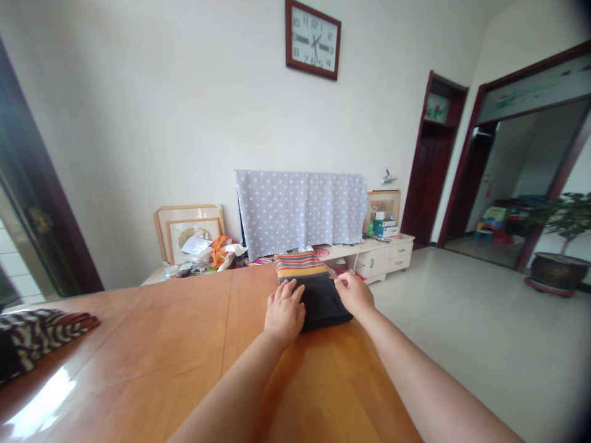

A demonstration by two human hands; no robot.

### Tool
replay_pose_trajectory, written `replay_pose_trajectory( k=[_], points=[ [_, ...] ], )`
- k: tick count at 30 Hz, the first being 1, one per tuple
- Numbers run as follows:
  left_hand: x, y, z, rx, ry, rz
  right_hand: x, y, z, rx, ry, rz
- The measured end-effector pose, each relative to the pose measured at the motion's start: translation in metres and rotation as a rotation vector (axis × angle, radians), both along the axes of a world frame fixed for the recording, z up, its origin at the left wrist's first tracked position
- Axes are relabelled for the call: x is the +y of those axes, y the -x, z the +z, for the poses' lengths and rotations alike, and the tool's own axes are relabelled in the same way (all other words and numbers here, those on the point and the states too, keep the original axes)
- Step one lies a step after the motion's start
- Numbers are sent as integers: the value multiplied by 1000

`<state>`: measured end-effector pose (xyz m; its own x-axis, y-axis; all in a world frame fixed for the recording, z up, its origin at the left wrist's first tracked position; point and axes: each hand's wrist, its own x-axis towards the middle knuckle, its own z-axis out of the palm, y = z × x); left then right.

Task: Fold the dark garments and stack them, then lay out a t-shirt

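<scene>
From the head camera, a folded cloth [318, 301] lies on a wooden table [138, 351], right in front of the person. It is dark, with a band of orange, yellow and green stripes [301, 265] at the far end. Its long side runs straight away from the person, toward the wall. It sits between the two hands, and both are about as near to it.

The left hand [285, 311] lies flat on the near part of the cloth, with its fingers spread and pressing down. The right hand [354, 293] is at the right edge of the cloth. Its fingers [338, 280] are drawn close together and seem to pinch something there, but they are small in this view, so I cannot be sure what they hold.

Off to the left on the table is a heap of zebra-striped cloth [34, 338]. Past the table, a blue cloth with white dots [300, 212] hangs near a white cabinet [385, 258]. Wooden picture frames [189, 231] lean by the wall. A stack of small boxes [385, 224] sits on the cabinet, but no words on it can be read. The only writing that can be read is the numbers on the wall clock [313, 39].
</scene>
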<state>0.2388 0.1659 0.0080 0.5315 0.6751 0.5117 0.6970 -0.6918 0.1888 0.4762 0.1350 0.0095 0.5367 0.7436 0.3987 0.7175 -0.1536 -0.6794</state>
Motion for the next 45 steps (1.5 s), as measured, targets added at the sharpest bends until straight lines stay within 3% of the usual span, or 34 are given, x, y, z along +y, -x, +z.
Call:
replay_pose_trajectory(
  k=[3,5,8,10,21,29,33,38,41,45],
  points=[
    [0,-6,-3,97,33,-63,-2,19,12,-305,21,205],
    [0,-9,-7,136,109,-55,-2,27,12,-422,137,316],
    [0,-10,-12,155,230,-51,-1,28,2,-419,359,353],
    [-1,-10,-15,140,299,-62,0,23,-5,-382,421,358],
    [14,-11,-29,-123,542,-127,6,17,-14,-291,382,388],
    [29,4,-49,-691,560,-69,9,12,-14,-288,391,395],
    [25,5,-57,-606,471,-112,14,9,-14,-285,408,399],
    [24,1,-56,-404,469,-62,13,12,-8,-280,421,386],
    [25,3,-54,-470,470,-32,5,23,0,-293,394,347],
    [21,7,-49,-593,554,79,-8,39,5,-357,210,344]
  ],
)
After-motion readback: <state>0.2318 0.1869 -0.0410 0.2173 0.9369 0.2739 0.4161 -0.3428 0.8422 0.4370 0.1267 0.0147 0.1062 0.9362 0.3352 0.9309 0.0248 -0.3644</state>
